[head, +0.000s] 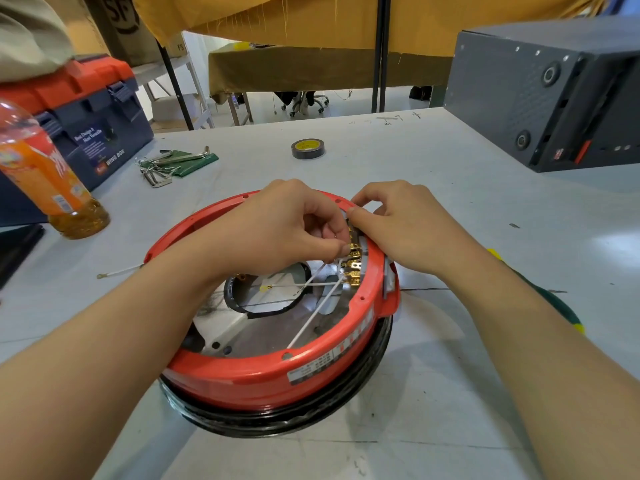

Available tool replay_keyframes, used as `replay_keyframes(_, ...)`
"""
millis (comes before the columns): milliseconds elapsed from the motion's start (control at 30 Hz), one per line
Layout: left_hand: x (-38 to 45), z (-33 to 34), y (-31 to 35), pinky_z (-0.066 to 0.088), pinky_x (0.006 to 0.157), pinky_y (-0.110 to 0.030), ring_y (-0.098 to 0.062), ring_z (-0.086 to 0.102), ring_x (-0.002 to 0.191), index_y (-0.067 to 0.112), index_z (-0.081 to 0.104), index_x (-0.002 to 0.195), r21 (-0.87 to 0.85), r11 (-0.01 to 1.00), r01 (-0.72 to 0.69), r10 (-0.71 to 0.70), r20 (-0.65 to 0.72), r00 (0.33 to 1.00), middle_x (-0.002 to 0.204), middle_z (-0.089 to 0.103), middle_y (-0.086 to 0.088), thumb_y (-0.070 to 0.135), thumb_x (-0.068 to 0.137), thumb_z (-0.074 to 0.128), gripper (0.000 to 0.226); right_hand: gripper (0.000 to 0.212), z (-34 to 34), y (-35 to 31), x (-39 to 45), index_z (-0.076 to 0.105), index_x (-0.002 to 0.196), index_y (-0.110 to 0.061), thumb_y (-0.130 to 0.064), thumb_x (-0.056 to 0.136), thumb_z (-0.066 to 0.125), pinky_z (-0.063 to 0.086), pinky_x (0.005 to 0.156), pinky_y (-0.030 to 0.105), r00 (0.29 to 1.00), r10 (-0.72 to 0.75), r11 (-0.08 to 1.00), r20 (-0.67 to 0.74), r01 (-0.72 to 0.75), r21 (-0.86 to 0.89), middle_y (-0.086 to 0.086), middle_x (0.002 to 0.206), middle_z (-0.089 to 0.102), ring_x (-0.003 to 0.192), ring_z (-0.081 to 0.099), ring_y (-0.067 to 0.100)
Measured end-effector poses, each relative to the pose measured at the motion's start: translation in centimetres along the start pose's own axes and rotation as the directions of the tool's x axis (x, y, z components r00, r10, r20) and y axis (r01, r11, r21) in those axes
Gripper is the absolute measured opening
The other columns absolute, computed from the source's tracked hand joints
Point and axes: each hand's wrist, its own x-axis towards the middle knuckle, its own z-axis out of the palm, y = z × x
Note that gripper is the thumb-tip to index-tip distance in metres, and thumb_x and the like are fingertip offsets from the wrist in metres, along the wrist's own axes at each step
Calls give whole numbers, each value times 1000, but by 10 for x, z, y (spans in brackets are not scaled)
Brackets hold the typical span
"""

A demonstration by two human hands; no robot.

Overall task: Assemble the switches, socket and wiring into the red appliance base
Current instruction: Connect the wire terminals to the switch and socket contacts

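Toolbox point(86, 133) lettering reads "WING BOX". Red appliance base point(263, 372) open side up on counter point(485, 237); left hand point(277, 226) pinches brass terminal point(354, 250); right hand point(398, 226) pinches rim-mounted switch point(350, 220).

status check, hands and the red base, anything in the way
Left hand pinches a brass terminal inside the red base. Right hand grips the rim. White wires cross the opening.

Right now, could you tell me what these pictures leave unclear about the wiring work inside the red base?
All in the head view:
- Brass terminals: upper ones hidden by left hand fingers.
- Switch or socket body: hidden behind right hand and red base rim.
- White wires: connection points too small.
- Rating label: blurred.
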Motion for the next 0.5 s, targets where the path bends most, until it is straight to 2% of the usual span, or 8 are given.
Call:
replay_keyframes(367, -1, 0, 0, 38, 55, -7, 0, 55, 56, 19, 74, 76, -46, 999, -13, 13, -6, 1000, 66, 66, 9, 19, 79, 73, 3, 23, 1, 0, 0, 66, 101, -21, -34, 92, 50, 30, 51, 24, 1000, -14, 1000, -8, 14, -23, -11, 59, 42, 54, 40, 7)
replay_keyframes(433, -1, -3, 0, 43, 60, -13, -3, 60, 63, 19, 74, 79, -63, 998, -2, 4, 21, 1000, 72, 69, 4, 17, 82, 70, 5, 23, 1, -1, 0, 66, 102, -21, -34, 92, 49, 31, 52, 24, 1000, -12, 1000, -5, 12, -25, -11, 60, 42, 55, 41, 7)
replay_keyframes(500, -1, -6, -1, 48, 68, -26, -14, 63, 72, 18, 74, 83, -65, 998, -2, 5, 48, 999, 80, 70, 1, 13, 85, 67, 9, 24, 0, -1, 0, 66, 103, -21, -34, 92, 49, 33, 53, 23, 1000, -14, 1000, 0, 14, -26, -11, 61, 43, 56, 43, 7)
